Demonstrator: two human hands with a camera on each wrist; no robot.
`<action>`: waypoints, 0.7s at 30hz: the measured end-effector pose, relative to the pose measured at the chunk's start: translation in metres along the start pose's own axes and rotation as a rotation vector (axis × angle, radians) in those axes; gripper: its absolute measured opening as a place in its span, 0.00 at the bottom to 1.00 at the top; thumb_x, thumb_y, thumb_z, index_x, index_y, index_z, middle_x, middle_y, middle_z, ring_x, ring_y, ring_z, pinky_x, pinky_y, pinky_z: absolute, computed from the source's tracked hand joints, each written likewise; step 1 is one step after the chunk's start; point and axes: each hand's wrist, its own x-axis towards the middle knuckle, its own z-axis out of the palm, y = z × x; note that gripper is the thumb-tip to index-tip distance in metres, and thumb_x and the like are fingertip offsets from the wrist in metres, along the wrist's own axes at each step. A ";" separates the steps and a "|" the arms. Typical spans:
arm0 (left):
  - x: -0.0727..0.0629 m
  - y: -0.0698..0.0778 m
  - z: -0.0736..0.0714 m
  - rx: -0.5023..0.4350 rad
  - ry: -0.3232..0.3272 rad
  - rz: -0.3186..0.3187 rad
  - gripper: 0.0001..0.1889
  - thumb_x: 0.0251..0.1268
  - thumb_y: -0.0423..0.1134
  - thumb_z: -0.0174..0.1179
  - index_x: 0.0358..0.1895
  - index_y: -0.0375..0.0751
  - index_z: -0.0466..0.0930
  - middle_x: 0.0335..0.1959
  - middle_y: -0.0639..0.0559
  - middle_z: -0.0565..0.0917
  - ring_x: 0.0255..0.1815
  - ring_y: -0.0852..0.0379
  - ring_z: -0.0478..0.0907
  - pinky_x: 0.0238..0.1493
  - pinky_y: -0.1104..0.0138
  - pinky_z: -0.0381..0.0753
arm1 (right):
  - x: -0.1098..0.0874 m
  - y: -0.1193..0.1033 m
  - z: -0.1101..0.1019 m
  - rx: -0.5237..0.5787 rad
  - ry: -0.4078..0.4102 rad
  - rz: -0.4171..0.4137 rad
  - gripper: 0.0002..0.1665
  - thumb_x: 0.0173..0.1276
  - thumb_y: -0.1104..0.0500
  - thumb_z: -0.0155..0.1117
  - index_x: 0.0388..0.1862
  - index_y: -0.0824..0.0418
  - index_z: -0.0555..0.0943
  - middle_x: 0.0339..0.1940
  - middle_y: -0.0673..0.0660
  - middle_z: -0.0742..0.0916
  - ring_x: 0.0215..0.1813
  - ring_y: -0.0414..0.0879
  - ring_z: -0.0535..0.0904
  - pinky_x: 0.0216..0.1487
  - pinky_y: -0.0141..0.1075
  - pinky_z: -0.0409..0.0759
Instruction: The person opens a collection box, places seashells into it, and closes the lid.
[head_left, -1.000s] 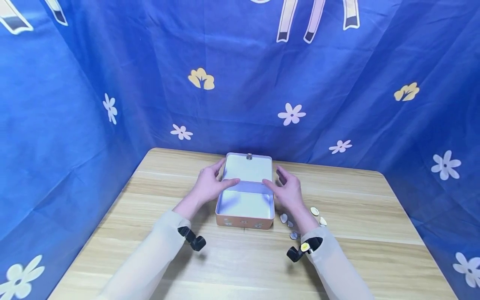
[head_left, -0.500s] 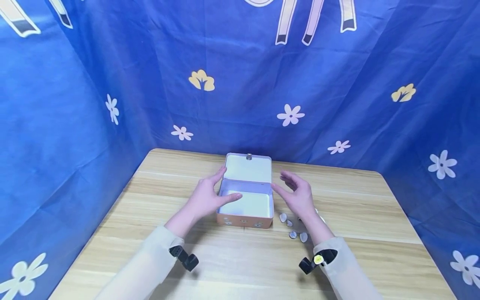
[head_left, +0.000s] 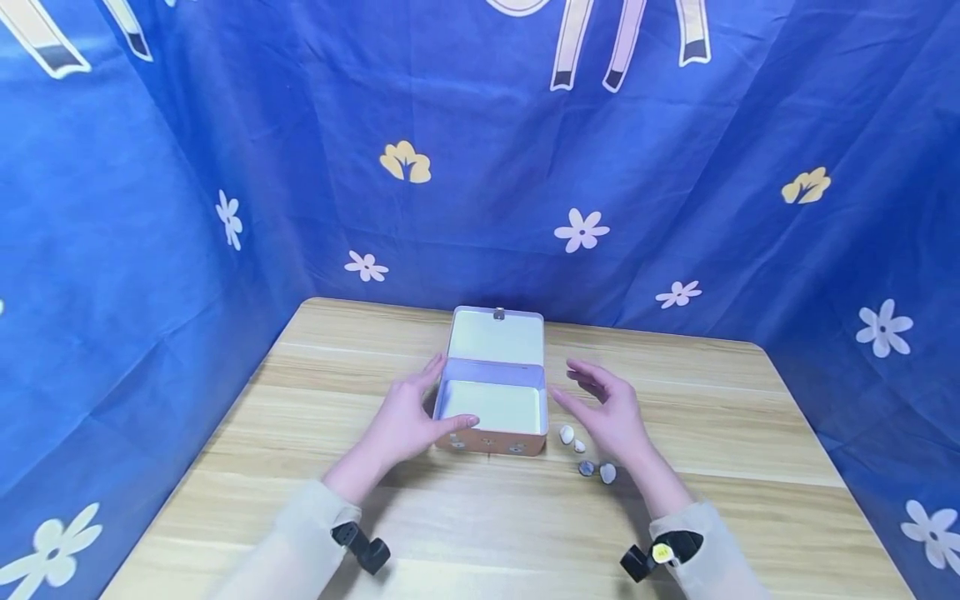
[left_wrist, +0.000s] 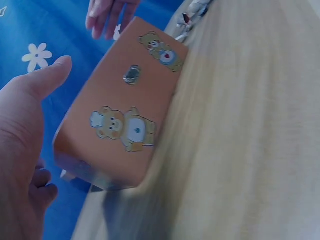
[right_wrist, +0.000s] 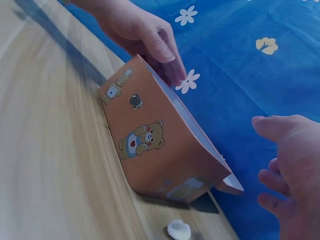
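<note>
An orange box (right_wrist: 145, 135) with bear pictures and a metal catch on its front stands on the table, its lid (head_left: 497, 336) tipped back and its pale inside showing bare. My left hand (head_left: 408, 421) is at the box's left side, thumb reaching over the front left of its rim, fingers along the side wall. To the right of the box, my right hand (head_left: 611, 408) hovers with fingers loosely bent, holding nothing. Both hands also show around the box in the wrist views, the left hand (left_wrist: 22, 145) with its thumb raised.
Several small shells (head_left: 567, 434) lie on the wooden table (head_left: 480, 533) to the right of the box, partly under my right forearm. One white shell (right_wrist: 179, 230) shows close to the box's corner. A blue patterned cloth (head_left: 480, 167) hangs behind the table.
Both hands have drawn back toward me from the hinge area. The right hand has moved right, away from the box; the left thumb has come down to the front rim. The box stays put.
</note>
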 end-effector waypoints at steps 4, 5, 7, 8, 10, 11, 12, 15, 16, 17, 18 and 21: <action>-0.007 -0.003 0.003 0.005 0.015 0.009 0.64 0.48 0.75 0.75 0.81 0.33 0.64 0.78 0.34 0.65 0.78 0.37 0.64 0.76 0.48 0.66 | -0.009 0.003 -0.009 -0.017 -0.020 -0.031 0.31 0.66 0.60 0.81 0.66 0.63 0.83 0.63 0.58 0.87 0.64 0.56 0.84 0.70 0.45 0.77; -0.008 -0.004 0.004 0.009 0.021 0.011 0.64 0.48 0.75 0.75 0.80 0.34 0.64 0.78 0.33 0.66 0.77 0.37 0.65 0.76 0.47 0.66 | -0.011 0.003 -0.012 -0.020 -0.024 -0.044 0.31 0.66 0.60 0.81 0.66 0.63 0.83 0.63 0.59 0.87 0.64 0.57 0.84 0.70 0.45 0.77; -0.010 -0.006 0.006 0.019 0.030 0.008 0.63 0.48 0.75 0.74 0.81 0.35 0.64 0.77 0.32 0.68 0.76 0.36 0.66 0.75 0.47 0.67 | -0.015 0.005 -0.017 -0.035 -0.030 -0.056 0.31 0.66 0.61 0.81 0.66 0.63 0.83 0.63 0.59 0.87 0.64 0.57 0.84 0.70 0.44 0.78; -0.010 -0.007 0.006 0.022 0.032 0.006 0.63 0.48 0.75 0.74 0.81 0.36 0.64 0.77 0.32 0.68 0.76 0.36 0.66 0.75 0.46 0.67 | -0.017 0.006 -0.021 -0.043 -0.034 -0.058 0.31 0.66 0.62 0.81 0.66 0.63 0.83 0.64 0.59 0.87 0.64 0.57 0.84 0.69 0.42 0.78; -0.011 -0.008 0.008 0.027 0.033 -0.002 0.63 0.49 0.75 0.74 0.81 0.37 0.64 0.76 0.32 0.69 0.76 0.35 0.67 0.75 0.46 0.68 | -0.021 0.008 -0.027 -0.046 -0.041 -0.043 0.31 0.66 0.62 0.81 0.67 0.63 0.83 0.65 0.59 0.86 0.65 0.57 0.83 0.61 0.39 0.85; -0.011 -0.009 0.009 0.027 0.033 -0.005 0.63 0.49 0.75 0.75 0.81 0.36 0.64 0.76 0.32 0.69 0.76 0.34 0.67 0.75 0.46 0.68 | -0.022 0.009 -0.030 -0.055 -0.045 -0.039 0.31 0.66 0.62 0.81 0.67 0.63 0.82 0.65 0.59 0.86 0.65 0.57 0.83 0.60 0.38 0.85; -0.011 -0.010 0.010 0.026 0.033 -0.009 0.63 0.49 0.75 0.75 0.81 0.36 0.64 0.76 0.32 0.69 0.76 0.35 0.67 0.75 0.46 0.68 | -0.024 0.011 -0.033 -0.065 -0.048 -0.031 0.31 0.66 0.62 0.80 0.67 0.63 0.82 0.66 0.59 0.86 0.65 0.57 0.83 0.60 0.36 0.85; -0.012 -0.011 0.012 0.019 0.033 -0.018 0.63 0.49 0.74 0.76 0.80 0.35 0.65 0.76 0.33 0.69 0.75 0.34 0.68 0.75 0.47 0.68 | -0.027 0.017 -0.042 -0.077 -0.056 -0.019 0.32 0.66 0.61 0.81 0.68 0.62 0.82 0.66 0.58 0.85 0.65 0.57 0.82 0.59 0.37 0.85; -0.012 -0.011 0.013 0.018 0.035 -0.021 0.62 0.48 0.74 0.76 0.80 0.34 0.65 0.76 0.34 0.70 0.75 0.34 0.68 0.75 0.47 0.69 | -0.028 0.019 -0.045 -0.093 -0.057 -0.025 0.32 0.66 0.61 0.81 0.68 0.62 0.82 0.66 0.58 0.86 0.65 0.57 0.83 0.63 0.37 0.83; -0.012 -0.011 0.013 0.016 0.036 -0.022 0.62 0.48 0.73 0.76 0.80 0.34 0.66 0.75 0.34 0.70 0.75 0.34 0.68 0.75 0.47 0.69 | -0.029 0.021 -0.048 -0.113 -0.057 -0.036 0.31 0.66 0.61 0.81 0.68 0.62 0.82 0.65 0.58 0.86 0.64 0.57 0.83 0.66 0.37 0.80; -0.012 -0.011 0.014 0.015 0.036 -0.024 0.62 0.48 0.73 0.76 0.80 0.34 0.66 0.75 0.35 0.70 0.75 0.34 0.69 0.75 0.47 0.69 | -0.030 0.023 -0.050 -0.125 -0.059 -0.038 0.31 0.66 0.61 0.81 0.67 0.62 0.83 0.65 0.57 0.86 0.64 0.57 0.83 0.66 0.37 0.80; -0.013 -0.011 0.015 0.008 0.036 -0.030 0.62 0.48 0.74 0.76 0.79 0.34 0.66 0.75 0.36 0.70 0.74 0.34 0.69 0.74 0.47 0.70 | -0.032 0.030 -0.057 -0.167 -0.069 -0.056 0.31 0.65 0.61 0.82 0.67 0.62 0.83 0.64 0.57 0.87 0.63 0.56 0.84 0.67 0.38 0.80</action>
